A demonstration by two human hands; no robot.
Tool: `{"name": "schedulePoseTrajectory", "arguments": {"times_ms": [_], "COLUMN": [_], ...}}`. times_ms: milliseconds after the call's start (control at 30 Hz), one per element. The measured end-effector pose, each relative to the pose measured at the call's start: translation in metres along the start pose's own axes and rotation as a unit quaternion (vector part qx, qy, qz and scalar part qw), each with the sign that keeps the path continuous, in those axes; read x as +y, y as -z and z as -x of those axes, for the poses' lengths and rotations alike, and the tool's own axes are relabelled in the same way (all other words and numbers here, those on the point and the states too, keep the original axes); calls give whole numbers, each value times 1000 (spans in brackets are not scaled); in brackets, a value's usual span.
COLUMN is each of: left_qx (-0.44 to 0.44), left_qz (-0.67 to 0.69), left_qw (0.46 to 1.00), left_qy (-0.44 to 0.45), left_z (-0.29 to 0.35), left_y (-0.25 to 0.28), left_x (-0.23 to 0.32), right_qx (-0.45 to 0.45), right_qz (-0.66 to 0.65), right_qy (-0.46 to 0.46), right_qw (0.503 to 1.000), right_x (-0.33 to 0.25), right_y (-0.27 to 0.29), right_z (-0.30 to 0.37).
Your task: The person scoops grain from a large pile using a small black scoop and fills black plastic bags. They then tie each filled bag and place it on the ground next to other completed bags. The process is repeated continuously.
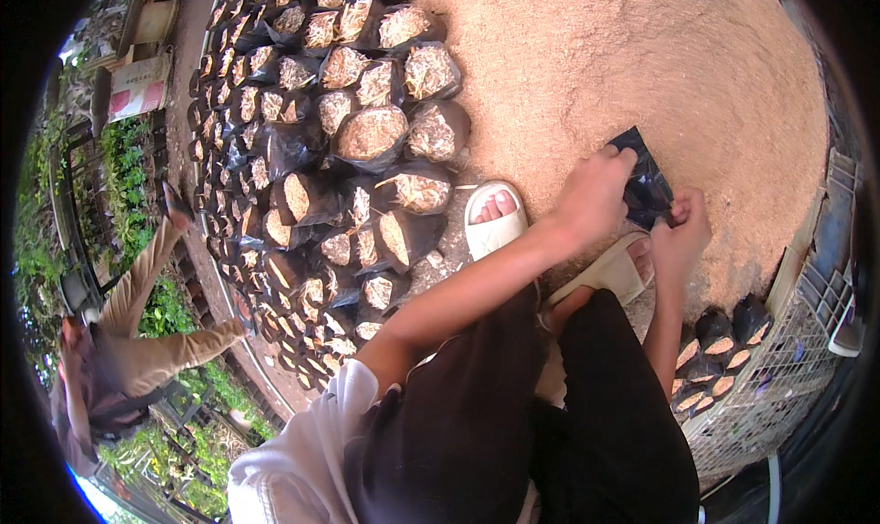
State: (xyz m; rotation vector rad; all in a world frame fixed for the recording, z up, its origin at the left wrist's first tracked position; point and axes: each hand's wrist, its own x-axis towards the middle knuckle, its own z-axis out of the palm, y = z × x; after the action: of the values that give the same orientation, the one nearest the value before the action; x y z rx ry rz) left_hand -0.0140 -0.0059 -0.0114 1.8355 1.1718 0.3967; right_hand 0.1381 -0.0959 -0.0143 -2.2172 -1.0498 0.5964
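Note:
A small black plastic bag [647, 183], flat and seemingly unfilled, is stretched between my two hands above a broad spread of light brown sawdust-like material [587, 56]. My left hand [596, 189] pinches its upper left edge, fingers closed. At its lower right corner my right hand [683, 233] grips the plastic between thumb and fingers. Below the hands are my feet in cream sandals [495, 221]. Left of the sawdust, many black bags [371, 137] stand packed in rows, their open tops showing pale shavings or sawdust.
More filled black bags [715, 333] sit at the right beside a white wire mesh [761, 405]. Over at the far left a person [137, 359] in tan trousers walks along a path beside green plants [137, 176]. A sign board [139, 88] stands behind.

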Motion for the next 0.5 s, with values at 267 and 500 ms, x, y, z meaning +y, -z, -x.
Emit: {"name": "schedulePoseTrajectory", "arguments": {"times_ms": [267, 500], "left_qx": [-21, 4], "left_qz": [-53, -40], "left_qw": [996, 998], "left_qy": [66, 52], "left_z": [-15, -14], "left_y": [2, 11], "left_x": [-22, -3], "right_qx": [27, 72], "right_qz": [-26, -11], "right_qy": [-37, 78], "right_qw": [999, 994], "right_x": [33, -15], "right_y": [-4, 23], "right_z": [-3, -4]}}
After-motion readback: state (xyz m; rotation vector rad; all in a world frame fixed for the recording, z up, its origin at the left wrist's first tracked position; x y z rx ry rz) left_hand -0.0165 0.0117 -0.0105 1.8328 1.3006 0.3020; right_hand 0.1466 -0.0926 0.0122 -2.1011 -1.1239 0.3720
